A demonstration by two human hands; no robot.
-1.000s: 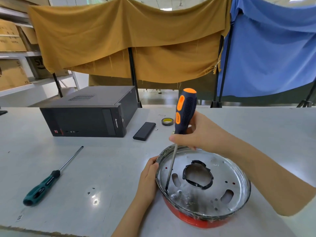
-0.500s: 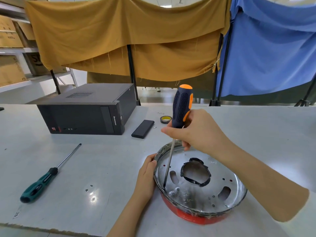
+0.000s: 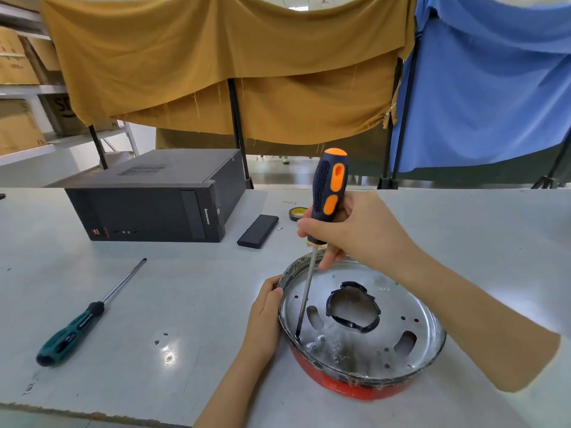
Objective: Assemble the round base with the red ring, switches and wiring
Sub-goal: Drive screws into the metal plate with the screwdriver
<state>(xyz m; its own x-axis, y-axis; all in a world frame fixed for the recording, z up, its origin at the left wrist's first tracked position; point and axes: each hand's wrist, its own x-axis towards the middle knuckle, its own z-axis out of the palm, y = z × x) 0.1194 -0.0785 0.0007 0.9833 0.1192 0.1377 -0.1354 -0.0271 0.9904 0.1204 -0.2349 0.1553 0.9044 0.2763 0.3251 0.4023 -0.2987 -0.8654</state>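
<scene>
A round shiny metal base (image 3: 383,332) with a red ring (image 3: 349,389) round its underside sits on the table in front of me. It has a large centre hole edged in black and several small holes. My right hand (image 3: 352,230) grips an orange and black screwdriver (image 3: 327,196) nearly upright, its tip down at the plate's near left edge beside two small screws. My left hand (image 3: 264,316) holds the base's left rim, thumb on the edge. No switches or wiring show.
A green-handled screwdriver (image 3: 80,322) lies on the table at the left. A black computer case (image 3: 154,199) stands behind, with a flat black device (image 3: 258,231) and a tape roll (image 3: 296,213) beside it. Mustard and blue cloths hang at the back.
The screwdriver handle has turned in my right hand, the orange patches now facing me. Tip stays at the same spot on the plate. My left hand has kept its hold.
</scene>
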